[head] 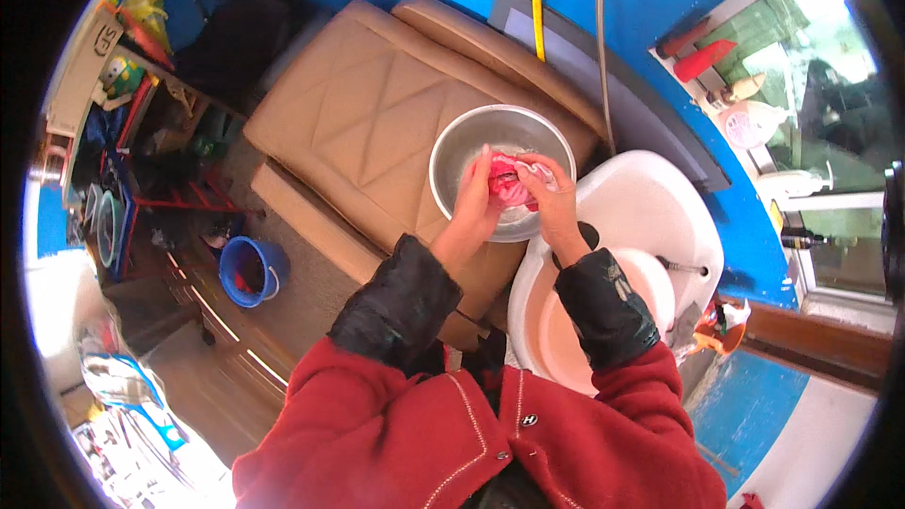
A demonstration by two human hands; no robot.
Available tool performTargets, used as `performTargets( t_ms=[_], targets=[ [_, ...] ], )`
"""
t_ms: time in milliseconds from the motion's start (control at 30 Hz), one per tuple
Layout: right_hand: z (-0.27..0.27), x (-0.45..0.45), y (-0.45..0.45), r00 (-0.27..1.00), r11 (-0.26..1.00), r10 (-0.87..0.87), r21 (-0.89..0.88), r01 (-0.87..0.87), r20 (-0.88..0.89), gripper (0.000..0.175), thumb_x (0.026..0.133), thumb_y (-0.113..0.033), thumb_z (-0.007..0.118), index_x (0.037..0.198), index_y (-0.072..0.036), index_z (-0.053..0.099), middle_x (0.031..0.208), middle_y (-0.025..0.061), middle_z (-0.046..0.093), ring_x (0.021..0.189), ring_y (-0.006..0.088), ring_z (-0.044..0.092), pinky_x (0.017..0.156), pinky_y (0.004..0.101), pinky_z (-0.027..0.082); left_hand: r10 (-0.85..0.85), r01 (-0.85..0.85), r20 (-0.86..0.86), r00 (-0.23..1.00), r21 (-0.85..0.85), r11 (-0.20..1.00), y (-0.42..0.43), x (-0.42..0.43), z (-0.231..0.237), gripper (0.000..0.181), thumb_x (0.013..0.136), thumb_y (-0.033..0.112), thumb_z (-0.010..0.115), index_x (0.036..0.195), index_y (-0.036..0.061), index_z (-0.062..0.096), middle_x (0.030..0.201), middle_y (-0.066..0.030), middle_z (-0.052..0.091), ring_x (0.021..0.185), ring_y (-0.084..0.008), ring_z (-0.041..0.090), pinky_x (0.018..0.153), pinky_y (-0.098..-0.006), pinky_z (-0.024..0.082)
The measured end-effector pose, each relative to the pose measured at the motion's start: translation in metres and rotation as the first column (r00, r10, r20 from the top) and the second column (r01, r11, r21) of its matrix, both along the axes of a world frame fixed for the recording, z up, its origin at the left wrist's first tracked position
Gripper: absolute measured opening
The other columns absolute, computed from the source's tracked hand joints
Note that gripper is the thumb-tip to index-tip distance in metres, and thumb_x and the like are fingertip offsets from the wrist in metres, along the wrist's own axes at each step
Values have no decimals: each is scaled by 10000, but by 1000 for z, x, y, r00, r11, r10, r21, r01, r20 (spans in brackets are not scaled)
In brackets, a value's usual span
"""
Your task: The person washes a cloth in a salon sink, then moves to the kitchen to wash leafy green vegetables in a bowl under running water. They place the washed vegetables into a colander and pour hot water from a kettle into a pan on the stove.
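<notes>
Both hands hold a bunched red and pink cloth (pixel 510 180) over a round metal basin (pixel 452 155). My left hand (pixel 479 198) grips the cloth's left side, fingers pointing up along it. My right hand (pixel 555 198) has the right side, its thumb pressed on top of the folds. Beneath the cloth, the bottom of the basin is partly hidden; it looks wet or holds a little water. The basin rests on a brown padded seat (pixel 353 106) with stitched diagonal lines, near its right end.
Right of the basin is a white shampoo sink (pixel 679 191) with a pale pink basin (pixel 654 276) inside. A blue bucket (pixel 279 261) with reddish contents stands on the floor at left. Bottles (pixel 753 124) line the window sill. A yellow strip (pixel 536 7) hangs down the blue wall.
</notes>
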State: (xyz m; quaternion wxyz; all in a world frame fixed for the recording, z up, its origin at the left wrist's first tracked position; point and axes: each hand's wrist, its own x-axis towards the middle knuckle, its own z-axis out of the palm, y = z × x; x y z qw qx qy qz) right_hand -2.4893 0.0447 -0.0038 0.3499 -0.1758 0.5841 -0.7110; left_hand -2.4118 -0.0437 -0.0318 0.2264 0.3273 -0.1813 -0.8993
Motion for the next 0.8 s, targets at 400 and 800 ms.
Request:
performTargets(
  t_ms=[400, 800],
  targets=[
    [-27, -35, -13, 638, 894, 393, -437, -98, 662, 215, 904, -219, 473, 1070, -95, 528, 1013, 30, 571, 969, 134, 547, 854, 279, 451, -20, -71, -68, 997, -938, -339, -12, -26, 44, 188, 600, -5, 644, 780, 41, 612, 878, -85, 596, 823, -261, 591, 729, -340, 484],
    [21, -96, -51, 577, 519, 800, 290, -804, 165, 214, 755, -132, 579, 567, -79, 490, 546, -33, 436, 521, 61, 387, 462, 258, 345, -469, -396, 77, 880, -427, -813, -19, -54, 50, 165, 516, 187, 570, 646, 90, 538, 743, -40, 481, 781, -216, 529, 720, -317, 462]
  ],
)
